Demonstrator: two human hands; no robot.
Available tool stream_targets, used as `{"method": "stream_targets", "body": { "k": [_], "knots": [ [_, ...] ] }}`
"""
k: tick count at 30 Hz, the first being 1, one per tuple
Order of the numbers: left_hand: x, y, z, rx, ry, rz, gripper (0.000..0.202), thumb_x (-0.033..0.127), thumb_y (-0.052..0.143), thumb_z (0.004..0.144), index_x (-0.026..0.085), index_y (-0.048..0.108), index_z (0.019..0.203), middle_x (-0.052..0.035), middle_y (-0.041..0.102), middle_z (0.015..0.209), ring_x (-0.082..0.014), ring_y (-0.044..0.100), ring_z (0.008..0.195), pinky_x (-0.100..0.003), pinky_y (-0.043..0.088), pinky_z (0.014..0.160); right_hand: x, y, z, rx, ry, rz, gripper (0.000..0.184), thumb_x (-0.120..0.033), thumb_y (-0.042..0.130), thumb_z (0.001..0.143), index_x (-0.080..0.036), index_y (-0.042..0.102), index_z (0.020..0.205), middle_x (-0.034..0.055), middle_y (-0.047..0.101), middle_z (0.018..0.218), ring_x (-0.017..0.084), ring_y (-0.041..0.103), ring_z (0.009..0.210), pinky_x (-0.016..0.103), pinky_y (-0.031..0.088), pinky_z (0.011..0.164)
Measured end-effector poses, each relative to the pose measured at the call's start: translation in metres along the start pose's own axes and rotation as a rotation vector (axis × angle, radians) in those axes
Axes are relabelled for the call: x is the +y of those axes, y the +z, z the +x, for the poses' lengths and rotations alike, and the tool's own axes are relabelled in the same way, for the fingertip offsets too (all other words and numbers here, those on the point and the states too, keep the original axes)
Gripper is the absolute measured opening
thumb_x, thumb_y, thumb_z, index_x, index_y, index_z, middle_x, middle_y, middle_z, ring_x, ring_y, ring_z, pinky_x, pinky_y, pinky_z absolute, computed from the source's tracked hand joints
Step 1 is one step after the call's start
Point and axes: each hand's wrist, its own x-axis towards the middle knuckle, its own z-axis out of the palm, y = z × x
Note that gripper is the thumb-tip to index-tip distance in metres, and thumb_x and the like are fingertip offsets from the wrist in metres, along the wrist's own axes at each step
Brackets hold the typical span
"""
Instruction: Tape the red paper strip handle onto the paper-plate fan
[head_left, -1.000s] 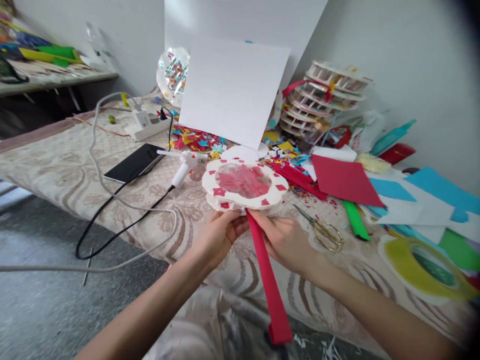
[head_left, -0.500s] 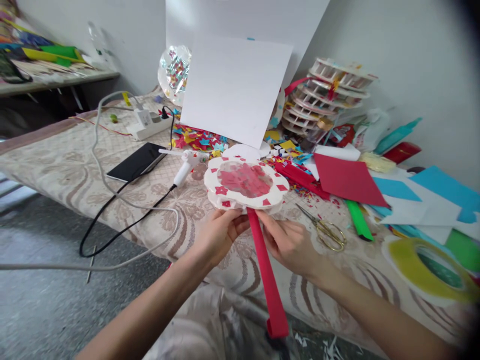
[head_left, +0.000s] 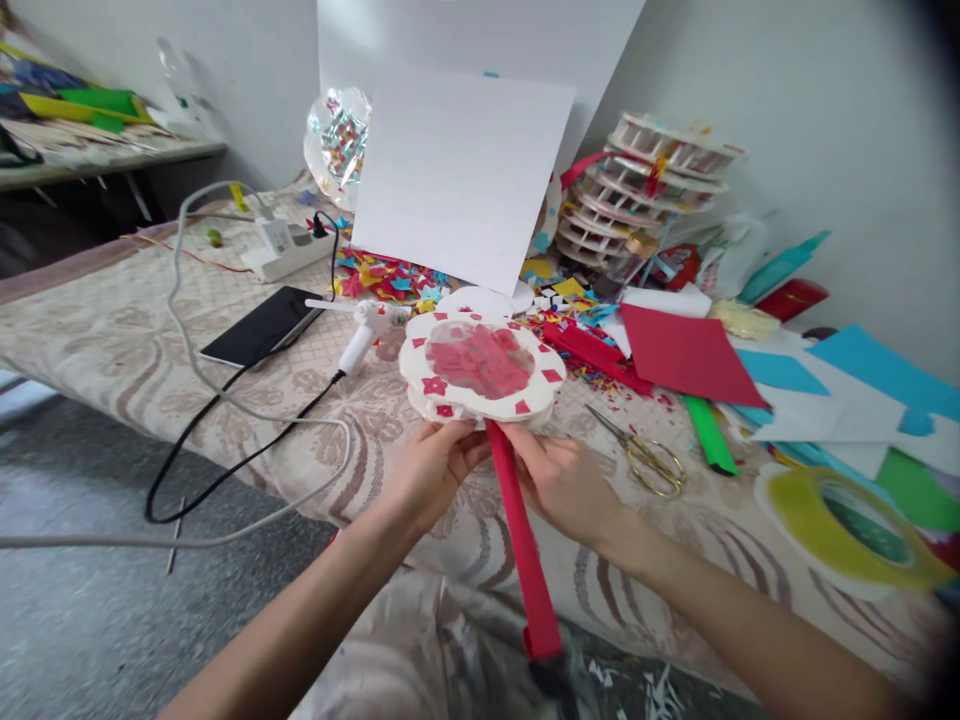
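Observation:
A white flower-shaped paper craft (head_left: 480, 370) with a clear round window, red paper pieces inside and red cut-outs on its rim is in front of me. My left hand (head_left: 435, 465) grips its near edge from the left, fingers curled under it. On the other side my right hand (head_left: 566, 480) is closed at the same edge, thumb and finger against the red paper strip (head_left: 521, 545). That strip hangs from the craft toward my lap, its lower end folded over. My fingertips are partly hidden beneath the craft.
Left of the craft lies a white glue gun (head_left: 364, 335), with a black tablet (head_left: 262, 325) and power strip (head_left: 289, 255) beyond. Gold-handled scissors (head_left: 645, 455), a tape roll (head_left: 847, 525) and red paper (head_left: 690, 355) are at right. A white board (head_left: 465, 180) leans behind.
The view has shifted slightly, so most things sit a little further left. Both hands keep their hold, and the craft looks tipped a little more toward me.

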Motion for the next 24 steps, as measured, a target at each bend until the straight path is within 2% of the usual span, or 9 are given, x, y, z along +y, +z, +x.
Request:
{"method": "stream_targets", "body": {
  "k": [4, 9, 12, 20, 24],
  "knots": [
    [0.001, 0.0, 0.0, -0.028, -0.009, -0.017, 0.011, 0.002, 0.057, 0.074, 0.011, 0.064, 0.077, -0.0052, 0.069, 0.069, -0.0135, 0.065, 0.063, -0.024, 0.054, 0.064, 0.003, 0.003, -0.001, -0.006, -0.011, 0.028, 0.041, -0.014, 0.037, 0.094, -0.003, 0.047, 0.132, 0.0092, 0.07, 0.075, 0.019, 0.064, 0.06, 0.028, 0.047, 0.054],
    [-0.006, 0.0, -0.002, 0.009, 0.028, 0.018, 0.011, 0.004, 0.059, 0.074, 0.012, 0.065, 0.08, -0.0047, 0.07, 0.074, -0.0129, 0.065, 0.067, -0.022, 0.052, 0.066, -0.002, 0.005, 0.0, -0.142, -0.052, -0.125, 0.047, -0.003, 0.043, 0.084, 0.0, 0.05, 0.13, 0.0081, 0.067, 0.069, 0.02, 0.063, 0.057, 0.028, 0.044, 0.05],
    [-0.009, -0.003, -0.001, 0.034, 0.03, 0.032, 0.013, 0.005, 0.062, 0.072, 0.013, 0.065, 0.081, -0.003, 0.069, 0.073, -0.012, 0.065, 0.067, -0.022, 0.052, 0.068, -0.003, 0.01, -0.003, -0.179, -0.072, -0.174, 0.047, -0.001, 0.045, 0.082, 0.001, 0.052, 0.128, 0.0089, 0.066, 0.069, 0.02, 0.062, 0.056, 0.028, 0.043, 0.048],
    [-0.005, -0.007, 0.002, -0.01, 0.027, 0.04, 0.007, 0.005, 0.062, 0.072, 0.01, 0.064, 0.077, -0.0079, 0.072, 0.077, -0.0172, 0.069, 0.073, -0.023, 0.054, 0.064, 0.005, 0.019, -0.012, -0.059, 0.021, 0.081, 0.046, -0.017, 0.037, 0.094, 0.001, 0.041, 0.136, 0.0096, 0.069, 0.07, 0.022, 0.064, 0.057, 0.03, 0.049, 0.05],
    [-0.002, -0.01, 0.005, -0.013, 0.026, 0.021, 0.012, 0.003, 0.061, 0.073, 0.01, 0.064, 0.081, -0.0077, 0.073, 0.081, -0.0158, 0.07, 0.074, -0.024, 0.056, 0.07, 0.008, 0.011, -0.022, 0.021, -0.071, 0.189, 0.046, -0.011, 0.038, 0.094, -0.009, 0.039, 0.14, 0.008, 0.072, 0.087, 0.016, 0.066, 0.065, 0.027, 0.053, 0.062]
  ]
}}
